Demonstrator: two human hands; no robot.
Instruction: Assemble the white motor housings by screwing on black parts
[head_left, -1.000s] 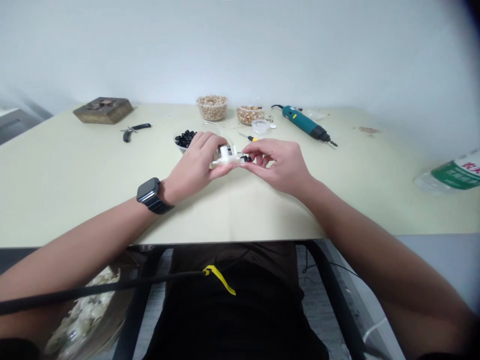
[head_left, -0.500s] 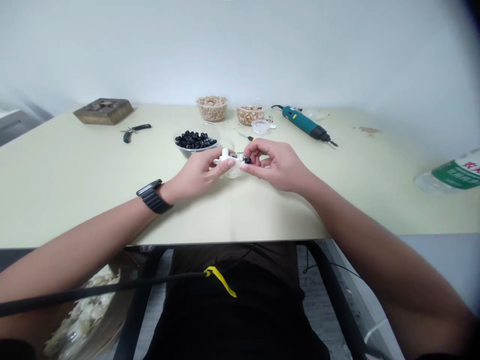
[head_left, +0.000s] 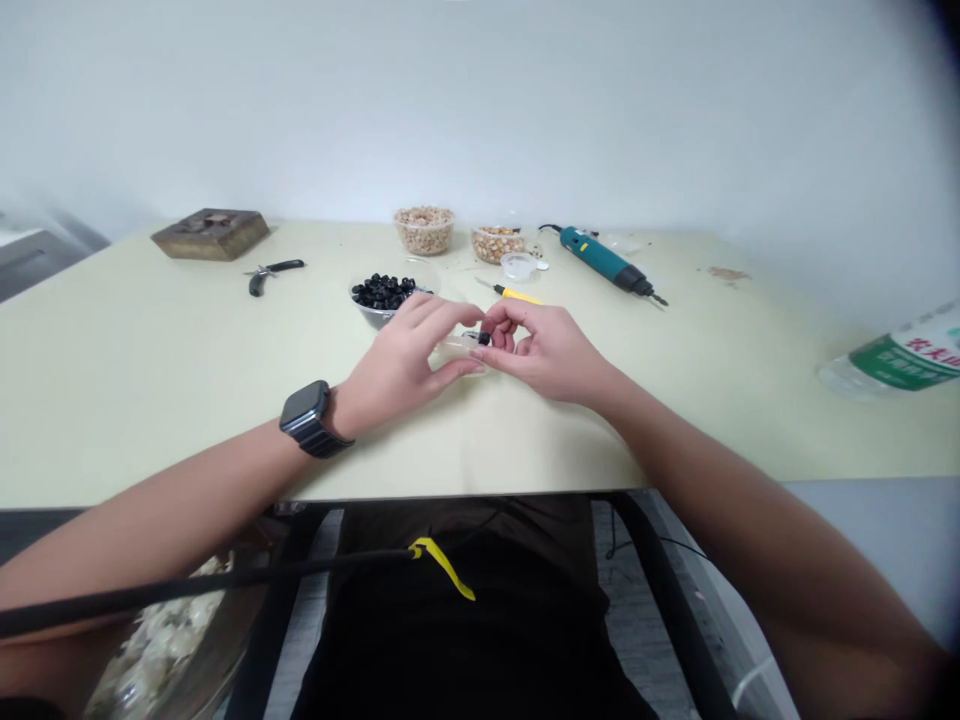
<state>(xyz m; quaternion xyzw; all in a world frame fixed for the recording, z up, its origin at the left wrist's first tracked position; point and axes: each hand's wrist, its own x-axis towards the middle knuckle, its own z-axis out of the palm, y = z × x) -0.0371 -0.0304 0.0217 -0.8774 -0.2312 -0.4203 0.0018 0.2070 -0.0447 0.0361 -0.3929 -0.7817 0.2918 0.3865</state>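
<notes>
Over the table, my left hand (head_left: 409, 355) curves its thumb and fingers around a whitish translucent plastic part (head_left: 454, 347). My right hand (head_left: 544, 350) pinches the right end of this part, where a small black piece (head_left: 484, 339) shows between thumb and forefinger. Much of the part is hidden by the fingers, and its exact kind is unclear. Just behind my left hand stands a clear bowl (head_left: 373, 318) of small black pieces (head_left: 384, 291). A cutter with a yellow handle (head_left: 520, 295) lies beyond my right hand.
Two tubs of small tan pieces (head_left: 424, 232) (head_left: 498, 244) stand at the back, near a small clear cup (head_left: 519, 265). A teal rotary tool (head_left: 604, 260) lies right of them. Pliers (head_left: 268, 273) and a dark block (head_left: 211, 235) are at left; a bottle (head_left: 896, 358) lies at right.
My left hand has turned and its fingers now arch over the white part, whose upright stub no longer shows. My right hand still pinches at the black piece, slightly lower in view.
</notes>
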